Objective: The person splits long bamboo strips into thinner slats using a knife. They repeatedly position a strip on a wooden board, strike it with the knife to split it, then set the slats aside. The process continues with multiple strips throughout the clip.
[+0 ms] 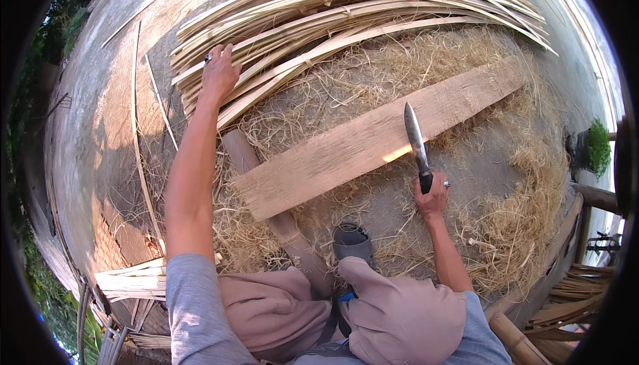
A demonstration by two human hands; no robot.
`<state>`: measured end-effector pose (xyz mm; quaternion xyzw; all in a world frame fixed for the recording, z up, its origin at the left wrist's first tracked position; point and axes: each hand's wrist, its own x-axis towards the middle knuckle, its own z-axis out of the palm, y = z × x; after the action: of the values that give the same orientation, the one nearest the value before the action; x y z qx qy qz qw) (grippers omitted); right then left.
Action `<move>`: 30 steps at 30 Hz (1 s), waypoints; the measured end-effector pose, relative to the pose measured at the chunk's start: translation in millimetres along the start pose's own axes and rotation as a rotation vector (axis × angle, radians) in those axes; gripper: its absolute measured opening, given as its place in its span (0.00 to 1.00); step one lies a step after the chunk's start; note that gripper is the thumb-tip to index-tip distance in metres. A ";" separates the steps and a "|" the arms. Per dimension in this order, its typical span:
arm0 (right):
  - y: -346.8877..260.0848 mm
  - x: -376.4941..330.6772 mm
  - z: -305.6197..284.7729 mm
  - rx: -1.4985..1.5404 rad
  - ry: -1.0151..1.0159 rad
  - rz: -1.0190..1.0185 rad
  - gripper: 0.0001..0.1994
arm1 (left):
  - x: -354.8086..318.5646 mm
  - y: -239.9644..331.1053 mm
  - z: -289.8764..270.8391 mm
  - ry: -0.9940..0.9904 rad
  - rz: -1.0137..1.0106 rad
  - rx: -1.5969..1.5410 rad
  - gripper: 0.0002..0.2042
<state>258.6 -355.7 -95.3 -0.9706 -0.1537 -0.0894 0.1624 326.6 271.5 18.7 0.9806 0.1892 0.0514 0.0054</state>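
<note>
My right hand [433,196] is closed round the dark handle of a knife [414,132]. Its pointed blade extends away from me, above a long wooden plank [373,135]. At the left ends of a large pile of split bamboo strips [319,15], my left hand [221,73] rests on the strips with its fingers apart. A ring shows on each hand. The plank lies at a slant, its left part across a darker wooden beam [293,238] between my legs.
Thin curled shavings [526,212] cover much of the ground round the plank. Loose strips [138,138] lie at the left. A smaller bundle of pale strips [133,280] sits at lower left, and more strips [572,298] at lower right beside a bamboo pole [516,338].
</note>
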 end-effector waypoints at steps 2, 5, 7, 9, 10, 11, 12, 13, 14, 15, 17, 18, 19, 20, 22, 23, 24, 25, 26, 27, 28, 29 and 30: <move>0.7 -0.2 1.8 0.012 -0.029 0.012 0.18 | 11.6 -0.4 7.9 0.149 -0.025 0.007 0.34; 0.9 -1.1 -2.2 0.021 -0.010 0.007 0.17 | 40.8 -11.6 23.5 0.362 0.010 -0.003 0.36; -4.2 2.4 -1.3 0.045 -0.031 -0.009 0.18 | 56.7 -44.1 32.1 0.313 -0.141 -0.068 0.40; -0.3 3.2 -3.0 0.043 -0.050 0.006 0.18 | 69.0 -43.7 39.6 0.284 -0.258 -0.217 0.42; 0.2 2.8 -1.8 0.049 -0.063 0.015 0.18 | 68.7 -50.3 39.3 0.111 -0.334 -0.360 0.47; -0.7 2.2 -2.8 0.055 -0.074 0.027 0.19 | 68.2 -56.7 40.9 0.015 -0.334 -0.324 0.48; -1.1 2.1 -3.6 0.047 -0.082 0.027 0.19 | 66.5 -59.7 45.1 0.028 -0.321 -0.299 0.49; -1.2 2.2 -4.2 0.041 -0.089 0.027 0.19 | 62.1 -62.6 49.6 0.042 -0.308 -0.273 0.50; 0.2 3.9 -5.4 0.032 -0.087 0.028 0.19 | 62.8 -55.6 47.7 -0.043 -0.340 -0.236 0.50; 2.1 2.7 -5.4 0.032 -0.084 0.029 0.20 | 62.7 -47.8 46.3 -0.128 -0.371 -0.197 0.50; 3.0 2.0 -4.3 0.038 -0.074 0.026 0.20 | 62.1 -40.8 43.0 -0.197 -0.389 -0.179 0.49; 2.9 3.1 -4.6 0.037 -0.072 0.027 0.20 | 62.1 -43.3 39.8 -0.180 -0.377 -0.201 0.49; 2.5 3.9 -4.8 0.035 -0.071 0.029 0.19 | 61.9 -44.1 38.2 -0.164 -0.365 -0.223 0.49; 0.2 4.0 -4.2 0.041 -0.074 0.030 0.19 | 59.1 -46.2 35.6 -0.123 -0.342 -0.157 0.48; -2.5 6.3 -4.1 0.037 -0.055 0.016 0.19 | 60.2 -49.6 33.2 -0.090 -0.351 -0.169 0.48; -2.8 5.8 -3.0 0.037 -0.047 0.014 0.18 | 60.7 -45.8 27.4 -0.076 -0.353 -0.174 0.48; -3.3 4.6 -2.7 0.035 -0.045 0.020 0.18 | 56.1 -39.6 24.7 -0.050 -0.313 -0.125 0.45; -3.8 2.9 -2.9 0.035 -0.043 0.027 0.18 | 48.6 -35.1 20.9 -0.061 -0.325 -0.176 0.43; -3.2 1.6 -3.4 0.031 -0.038 0.036 0.18 | 41.4 -27.3 15.5 -0.071 -0.332 -0.230 0.42; -1.8 0.3 -3.4 0.027 -0.038 0.037 0.18 | 32.2 -17.9 12.6 -0.083 -0.337 -0.285 0.40; -0.5 -1.2 -3.2 0.024 -0.038 0.038 0.18 | 17.6 -5.2 12.2 -0.077 -0.319 -0.246 0.37; 0.2 -2.5 -3.3 0.023 -0.039 0.035 0.19 | 2.1 1.0 11.5 -0.121 -0.276 -0.171 0.37; -2.0 -2.5 -2.3 0.044 -0.047 0.024 0.19 | -15.9 -8.1 22.7 0.068 -0.183 -0.165 0.37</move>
<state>255.3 -355.4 -93.2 -0.9704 -0.1477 -0.0612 0.1811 311.3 273.4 -5.7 0.9532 0.2729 0.0990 0.0841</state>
